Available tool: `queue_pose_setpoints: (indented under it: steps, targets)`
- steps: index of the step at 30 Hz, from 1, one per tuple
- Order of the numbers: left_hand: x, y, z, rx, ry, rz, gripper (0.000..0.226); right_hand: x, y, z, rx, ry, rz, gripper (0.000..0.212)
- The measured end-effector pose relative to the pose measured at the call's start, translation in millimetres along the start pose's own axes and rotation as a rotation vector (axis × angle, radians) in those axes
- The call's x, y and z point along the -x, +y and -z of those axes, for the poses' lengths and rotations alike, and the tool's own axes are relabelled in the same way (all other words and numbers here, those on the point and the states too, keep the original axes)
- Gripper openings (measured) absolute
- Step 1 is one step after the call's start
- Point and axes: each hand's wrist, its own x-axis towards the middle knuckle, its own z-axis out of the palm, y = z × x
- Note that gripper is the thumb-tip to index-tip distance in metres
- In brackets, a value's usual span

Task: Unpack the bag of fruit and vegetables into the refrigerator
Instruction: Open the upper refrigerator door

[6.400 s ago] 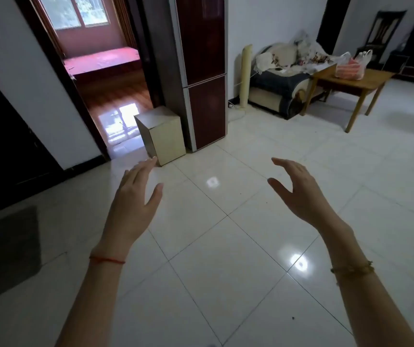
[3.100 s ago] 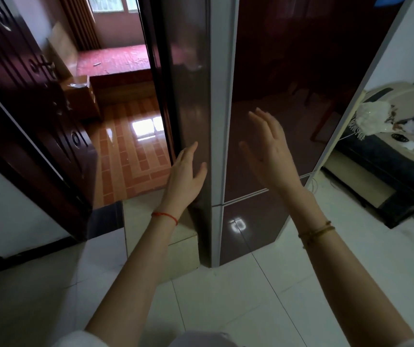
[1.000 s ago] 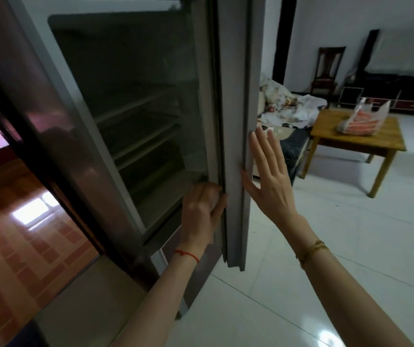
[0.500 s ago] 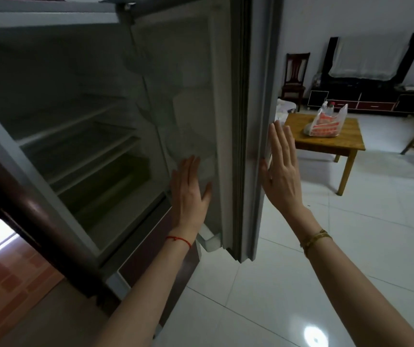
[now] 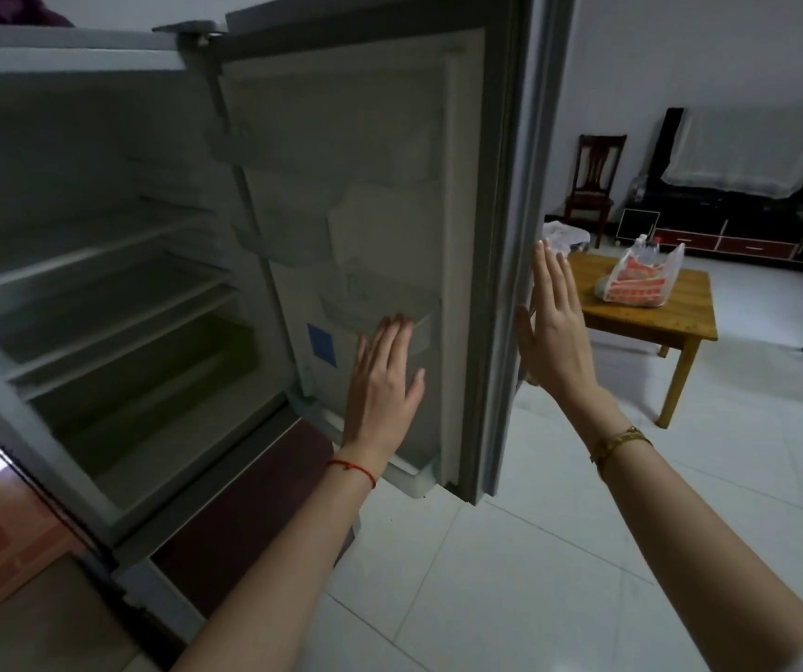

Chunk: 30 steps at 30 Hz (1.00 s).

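Right between the two hands stands the edge of the fridge door [image 5: 501,235], swung wide open. Left hand [image 5: 382,385] is flat with fingers straight, against the inside of the door just below one of the door bins. Right hand [image 5: 555,327] is also open and flat, fingers up, at the door's outer side; can't tell if it actually touches. Left of the left hand is the fridge [image 5: 99,303] with bare shelves inside. Beyond the right hand, well apart, one bag [image 5: 639,278] of produce sits on the wooden worktop [image 5: 681,317], and one chair [image 5: 593,181] by the far wall.
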Motion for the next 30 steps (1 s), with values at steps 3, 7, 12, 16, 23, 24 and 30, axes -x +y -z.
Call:
queue_pose_setpoints:
  steps: [3,7,12,16,23,24,30]
  targets:
    - [-15.7,10.2,-19.3,-0.026,-0.004,-0.027,0.066,-16.8,21.4,-5.5,-0.016,-0.029,-0.039,0.061]
    - [-36.8,21.7,-41.9,-0.032,-0.012,-0.056,0.067,-38.2,46.7,-16.5,-0.06,-0.047,-0.1,0.06]
    - [-65.2,25.1,-71.2,-0.04,-0.011,-0.123,0.067,-68.2,81.0,-32.5,-0.176,-0.118,-0.158,0.065]
    - [-89.0,24.3,-93.4,-0.034,0.01,-0.18,0.065,-89.8,108.3,-49.0,-0.256,-0.144,-0.172,0.061]
    - [-145.0,18.1,-136.3,-0.047,0.019,-0.284,0.06,-138.0,150.0,-90.2,-0.368,-0.142,-0.245,0.059]
    - [-152.3,17.6,-142.3,-0.051,0.02,-0.291,0.059,-144.7,154.0,-94.5,-0.38,-0.145,-0.256,0.058]
    - [-191.1,17.9,-172.4,-0.097,0.024,-0.295,0.06,-183.9,183.6,-123.2,-0.448,-0.18,-0.286,0.055]
